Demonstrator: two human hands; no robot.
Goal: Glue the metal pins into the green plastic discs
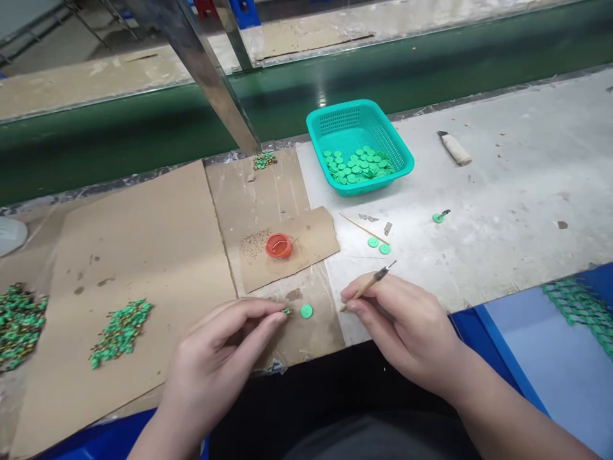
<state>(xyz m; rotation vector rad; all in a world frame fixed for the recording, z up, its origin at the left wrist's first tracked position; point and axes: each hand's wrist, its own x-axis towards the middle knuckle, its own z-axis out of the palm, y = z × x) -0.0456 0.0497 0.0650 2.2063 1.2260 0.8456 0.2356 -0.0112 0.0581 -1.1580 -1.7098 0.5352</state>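
Note:
My left hand point(225, 358) pinches a tiny green piece point(286, 311) between thumb and fingertips, above the cardboard. Just right of it, a flat green button point(306, 311) lies on the cardboard, touching neither hand. My right hand point(402, 326) grips a thin wooden-handled tool point(368, 289) with a dark metal tip. Beyond the hands stands a small red dish point(278, 246) on a cardboard scrap. A teal plastic basket point(345, 110) holds several green buttons point(357, 167). Two more green buttons point(378, 245) lie near a wooden stick point(364, 228).
Cardboard sheets point(158, 223) cover the left of the grey bench point(507, 211), bearing heaps of green-and-gold pieces point(122, 332). A wrapped-handle knife point(454, 148) lies at the right. A metal post point(205, 76) and green conveyor belt point(119, 140) run behind.

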